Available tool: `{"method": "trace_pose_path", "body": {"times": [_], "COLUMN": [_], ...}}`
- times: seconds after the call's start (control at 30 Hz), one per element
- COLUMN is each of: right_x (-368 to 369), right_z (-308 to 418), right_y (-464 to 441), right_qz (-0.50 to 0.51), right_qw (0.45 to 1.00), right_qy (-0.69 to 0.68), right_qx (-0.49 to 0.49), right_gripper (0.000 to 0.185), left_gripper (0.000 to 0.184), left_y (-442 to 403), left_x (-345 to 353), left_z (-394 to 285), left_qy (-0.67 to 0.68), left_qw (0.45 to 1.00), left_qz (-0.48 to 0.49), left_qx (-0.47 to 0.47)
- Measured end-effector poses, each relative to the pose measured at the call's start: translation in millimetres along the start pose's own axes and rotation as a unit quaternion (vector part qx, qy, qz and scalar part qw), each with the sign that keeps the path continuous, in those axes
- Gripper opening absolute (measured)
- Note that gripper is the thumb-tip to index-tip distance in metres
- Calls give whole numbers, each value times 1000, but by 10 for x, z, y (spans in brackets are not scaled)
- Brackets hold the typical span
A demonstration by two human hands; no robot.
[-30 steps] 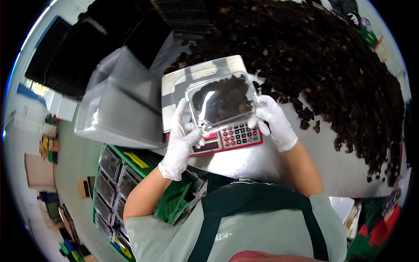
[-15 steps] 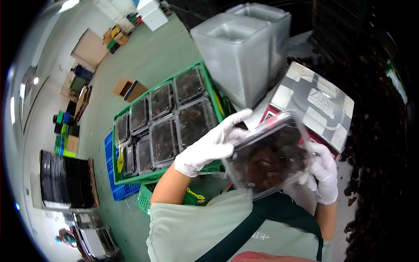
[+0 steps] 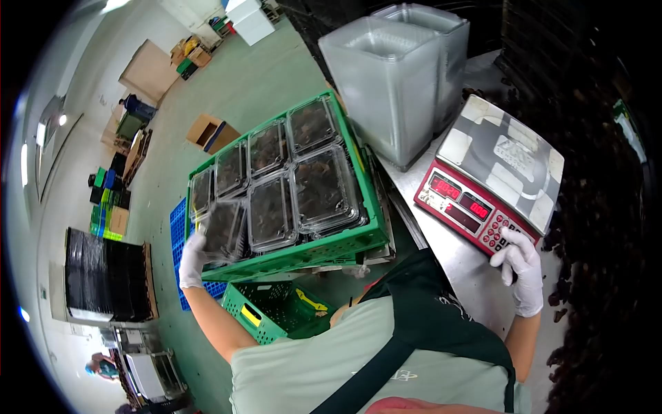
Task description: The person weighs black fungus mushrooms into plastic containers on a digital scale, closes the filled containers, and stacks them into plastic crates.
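My gloved left hand point(image 3: 194, 261) grips the near edge of a clear plastic clamshell box point(image 3: 225, 231) with dark contents. This box is tilted and slightly blurred at the near left corner of a green crate point(image 3: 324, 254), beside other filled clamshell boxes point(image 3: 324, 186). My gloved right hand point(image 3: 521, 272) is at the keypad of a red electronic scale point(image 3: 476, 207), holding nothing. Its fingers are loosely bent and apart, with one fingertip over the keys; contact cannot be made out. The scale's metal plate point(image 3: 510, 157) bears no box, and red digits glow on its display.
Tall stacks of clear plastic trays point(image 3: 386, 83) stand behind the scale on the metal table point(image 3: 441, 238). Dark loose pieces point(image 3: 586, 228) cover the table's right side. A smaller green crate point(image 3: 265, 314) sits below the big one, and a blue pallet point(image 3: 178, 238) lies beside it.
The clamshell box, held before between both hands in front of the scale, has moved left to the crate in my left hand. My right hand let go of it and is now at the keypad.
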State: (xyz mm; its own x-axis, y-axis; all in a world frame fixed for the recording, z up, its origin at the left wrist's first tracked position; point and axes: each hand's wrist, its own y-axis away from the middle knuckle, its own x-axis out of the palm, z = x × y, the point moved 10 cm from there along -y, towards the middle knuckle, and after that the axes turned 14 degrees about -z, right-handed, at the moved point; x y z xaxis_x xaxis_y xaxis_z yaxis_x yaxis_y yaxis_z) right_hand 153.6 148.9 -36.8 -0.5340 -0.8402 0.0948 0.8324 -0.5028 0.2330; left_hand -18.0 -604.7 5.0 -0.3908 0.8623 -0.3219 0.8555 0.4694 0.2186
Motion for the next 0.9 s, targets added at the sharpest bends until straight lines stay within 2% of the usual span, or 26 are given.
{"method": "trace_pose_path", "body": {"times": [0.03,0.07,0.1,0.13,0.17,0.2,0.23,0.27,0.3,0.37,0.43,0.47,0.5,0.53,0.57,0.6,0.67,0.7,0.77,0.83,0.87,0.9], "right_x": [-239,-474,-708,-857,-1003,-1154,-1245,-1305,-1361,-1464,-1477,-1507,-1527,-1520,-1506,-1560,-1477,-1519,-1483,-1504,-1512,-1499], "right_z": [-109,-259,-405,-477,-525,-619,-707,-791,-887,-1082,-995,-1024,-1068,-1076,-1069,-1079,-1031,-1011,-1003,-1085,-1088,-1063], "right_y": [23,43,107,212,320,425,509,594,677,724,773,783,785,795,791,823,762,772,731,731,721,720], "right_qz": [-27,-58,-99,-142,-189,-229,-264,-301,-336,-357,-363,-375,-385,-386,-382,-408,-371,-389,-357,-368,-365,-362], "right_qw": [1000,998,995,990,982,973,963,949,933,924,926,922,918,917,918,908,920,914,925,925,925,924], "right_qy": [-13,-11,-10,-3,3,37,53,87,118,135,99,96,89,93,98,87,106,99,126,94,103,110], "right_qx": [-2,4,10,13,13,18,8,24,45,3,-35,-27,-21,-33,-46,-40,-62,-56,-19,-1,-29,-57], "right_gripper": [33,32,31,30,29,28,27,26,24,24,23,23,23,24,25,25,26,26,27,26,27,27], "left_gripper": [45,48,52,55,52,48,46,49,54,62,50,42,35,23,25,27,41,41,40,39,97,97], "left_y": [-133,-329,-387,-4,198,424,246,656,981,1614,2029,1640,1267,1292,1043,1139,827,795,781,530,822,968], "left_x": [-33,-182,-131,304,813,1350,1710,2296,2818,3631,4182,4376,4500,4494,4522,4527,4511,4567,4634,4413,4294,4358], "left_z": [25,299,116,-493,-947,-1453,-1720,-2146,-2481,-3012,-3289,-3302,-3177,-3203,-3177,-3221,-3405,-3461,-3543,-3737,-3808,-3722], "left_qy": [-368,-427,-545,-619,-607,-537,-345,-219,-185,-181,-192,-176,-172,-137,-118,-73,-140,-140,-116,-57,-193,-195], "left_qw": [925,902,827,747,740,765,799,810,799,648,568,676,751,777,813,831,793,782,769,855,847,845], "left_qz": [-23,-39,-104,-176,-174,-194,-131,-59,6,29,38,173,303,318,345,334,307,324,388,340,219,227], "left_qx": [89,57,89,170,233,299,475,541,573,739,800,694,562,526,453,439,507,513,495,388,444,444]}}
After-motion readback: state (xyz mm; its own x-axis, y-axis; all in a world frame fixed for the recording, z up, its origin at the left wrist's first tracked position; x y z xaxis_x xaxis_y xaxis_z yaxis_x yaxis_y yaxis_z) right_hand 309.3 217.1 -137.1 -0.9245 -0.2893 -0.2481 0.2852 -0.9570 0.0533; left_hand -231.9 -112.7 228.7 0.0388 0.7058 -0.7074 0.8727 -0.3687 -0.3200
